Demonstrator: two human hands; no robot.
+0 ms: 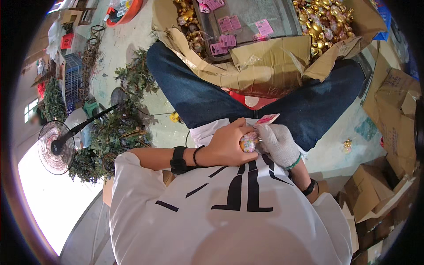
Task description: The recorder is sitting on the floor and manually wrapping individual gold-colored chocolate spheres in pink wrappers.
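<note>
Close to my shirt, my bare left hand (229, 143) is closed around a small shiny bauble (248, 143) with a multicoloured, partly golden surface. Beside it, my right hand (279, 143) wears a white knitted glove and pinches a pink card (268, 119), which sticks up above the thumb. The gloved fingertips are right at the bauble's side; whether card and bauble are joined there I cannot make out. In front of my knees, several pink cards (228, 40) lie on a grey tray (274, 15) that rests on an open carton (265, 81).
Gold baubles (320, 24) fill the carton at the tray's right, with more at its left. A black fan (56, 143) and leafy garlands (119, 128) stand on my left. Torn cardboard boxes (371, 187) are at the right. One wrapped gold piece (347, 145) lies on the floor.
</note>
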